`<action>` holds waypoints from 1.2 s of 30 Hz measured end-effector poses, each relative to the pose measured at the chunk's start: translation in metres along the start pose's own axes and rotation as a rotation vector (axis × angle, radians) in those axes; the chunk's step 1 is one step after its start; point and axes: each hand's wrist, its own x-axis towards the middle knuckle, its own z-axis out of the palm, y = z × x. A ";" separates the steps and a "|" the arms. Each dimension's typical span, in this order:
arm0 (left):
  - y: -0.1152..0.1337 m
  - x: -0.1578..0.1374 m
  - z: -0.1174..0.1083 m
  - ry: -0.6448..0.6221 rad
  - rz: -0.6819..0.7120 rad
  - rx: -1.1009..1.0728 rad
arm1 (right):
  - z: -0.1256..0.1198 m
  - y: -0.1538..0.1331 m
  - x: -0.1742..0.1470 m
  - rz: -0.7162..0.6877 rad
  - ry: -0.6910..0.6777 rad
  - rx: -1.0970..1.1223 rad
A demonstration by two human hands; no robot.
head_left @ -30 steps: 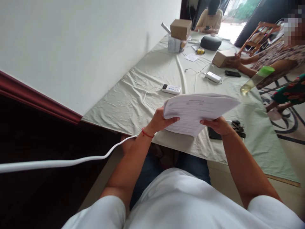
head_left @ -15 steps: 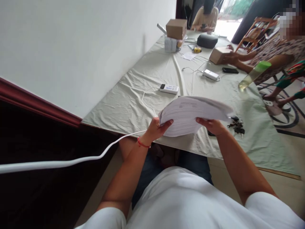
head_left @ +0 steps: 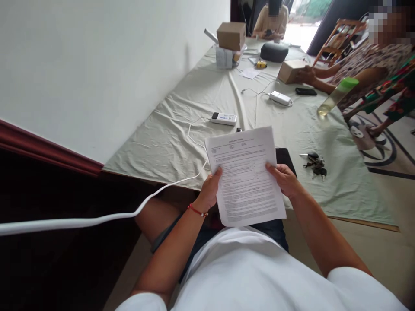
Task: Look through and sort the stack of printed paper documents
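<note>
Printed papers (head_left: 244, 181) covered in lines of small text are held upright between my two hands, above the table's near edge and my lap. My left hand (head_left: 211, 186) grips their left edge, thumb on the front. On the right edge, my right hand (head_left: 284, 178) pinches them the same way. The fingers behind the sheets are hidden. Partly covered by the papers and my right hand lies a dark flat object (head_left: 285, 157). A bunch of keys (head_left: 315, 165) rests to the right of it.
A white power bank (head_left: 223, 119) with a cable lies beyond the papers; another white device (head_left: 280, 98) is farther back. A green-capped bottle (head_left: 337, 97) stands at the right edge. One person holds a cardboard box (head_left: 290, 71); another sits at the far end. A white cable (head_left: 142, 209) crosses at left.
The papers have come down toward me and straightened from a curved, tilted position, so the printed front faces me. More of the dark flat object and the keys shows.
</note>
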 end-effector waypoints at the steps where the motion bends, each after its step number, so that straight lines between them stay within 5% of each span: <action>1: -0.001 -0.002 0.000 -0.012 -0.007 -0.013 | 0.000 0.002 -0.001 0.004 0.000 0.002; 13: 0.009 -0.012 0.002 -0.086 -0.028 0.020 | 0.003 0.012 -0.002 -0.048 -0.009 -0.128; 15: 0.007 -0.008 0.001 -0.085 -0.061 0.044 | -0.002 0.013 0.005 -0.143 0.068 -0.309; 20: -0.003 0.000 0.004 -0.173 -0.162 0.143 | -0.003 -0.013 0.030 -0.637 0.487 -0.907; 24: -0.009 0.003 0.007 -0.240 -0.205 0.198 | 0.020 -0.041 0.056 -0.786 0.210 -1.143; 28: -0.016 0.005 0.006 -0.253 -0.236 0.249 | 0.042 -0.053 0.076 -0.642 -0.118 -1.216; 32: -0.020 0.009 0.003 -0.270 -0.201 0.304 | 0.049 -0.055 0.082 -0.497 -0.120 -1.303; 36: -0.019 0.018 0.006 -0.148 0.047 0.391 | 0.052 -0.054 0.083 -0.500 -0.102 -1.388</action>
